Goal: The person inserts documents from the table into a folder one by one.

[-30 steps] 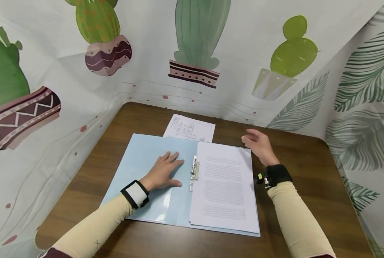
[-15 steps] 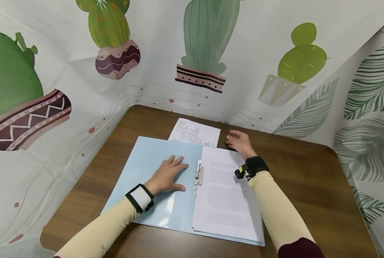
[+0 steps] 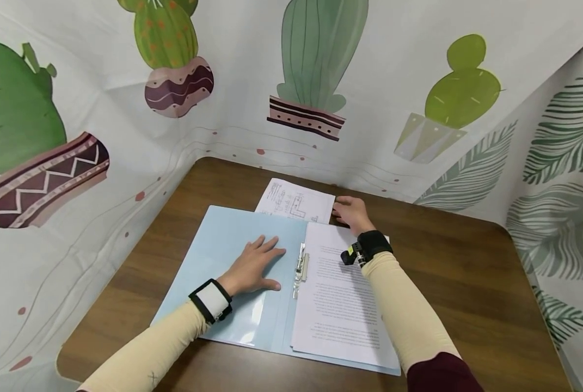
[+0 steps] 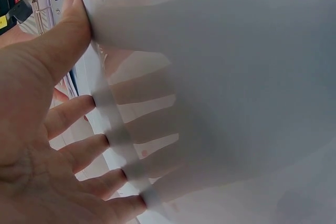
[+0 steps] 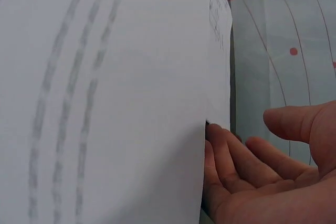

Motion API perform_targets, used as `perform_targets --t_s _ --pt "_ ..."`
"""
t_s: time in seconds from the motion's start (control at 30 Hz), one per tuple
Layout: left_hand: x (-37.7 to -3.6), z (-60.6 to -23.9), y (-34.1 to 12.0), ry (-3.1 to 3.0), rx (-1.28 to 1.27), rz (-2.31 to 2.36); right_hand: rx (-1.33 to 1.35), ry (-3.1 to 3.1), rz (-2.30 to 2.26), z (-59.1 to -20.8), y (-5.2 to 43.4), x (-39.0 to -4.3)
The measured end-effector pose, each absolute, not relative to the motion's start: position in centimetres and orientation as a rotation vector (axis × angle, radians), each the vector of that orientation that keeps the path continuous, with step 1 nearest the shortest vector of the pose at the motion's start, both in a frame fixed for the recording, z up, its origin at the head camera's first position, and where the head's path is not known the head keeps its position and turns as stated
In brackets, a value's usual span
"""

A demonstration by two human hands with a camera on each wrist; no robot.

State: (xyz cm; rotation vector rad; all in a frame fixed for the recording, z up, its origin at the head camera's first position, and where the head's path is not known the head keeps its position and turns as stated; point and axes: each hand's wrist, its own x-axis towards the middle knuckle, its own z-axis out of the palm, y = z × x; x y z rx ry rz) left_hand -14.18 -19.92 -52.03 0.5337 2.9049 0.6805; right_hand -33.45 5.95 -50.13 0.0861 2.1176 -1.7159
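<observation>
Your right hand (image 3: 351,212) has slid over to the loose sheet (image 3: 296,201) behind the folder (image 3: 222,239), fingers loosely curled at its edge; your left hand (image 3: 252,265) rests flat, fingers spread, on the folder.

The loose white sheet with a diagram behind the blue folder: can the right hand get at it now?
Probably yes: the right hand is already at the edge of the loose white sheet, with nothing lying between them.

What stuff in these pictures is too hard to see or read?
- The printed words on the stack of pages in the head view: too small to read.
- The drawing on the loose sheet: too small, and its near edge lies under the blue folder.
- The right hand fingertips, right wrist view: hidden behind paper.
- The left hand, left wrist view: cut off by the frame edge.
</observation>
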Motion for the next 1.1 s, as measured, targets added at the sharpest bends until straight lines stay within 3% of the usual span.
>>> perform_targets --t_s 0.37,1.1 --pt "-14.2 -52.4 -20.1 2.903 0.517 0.683 0.176 2.096 -1.758 -50.1 5.3 -33.0" --pt "-14.1 -52.5 -20.2 2.885 0.527 0.719 -0.112 2.559 -1.287 -51.5 3.5 -32.3"
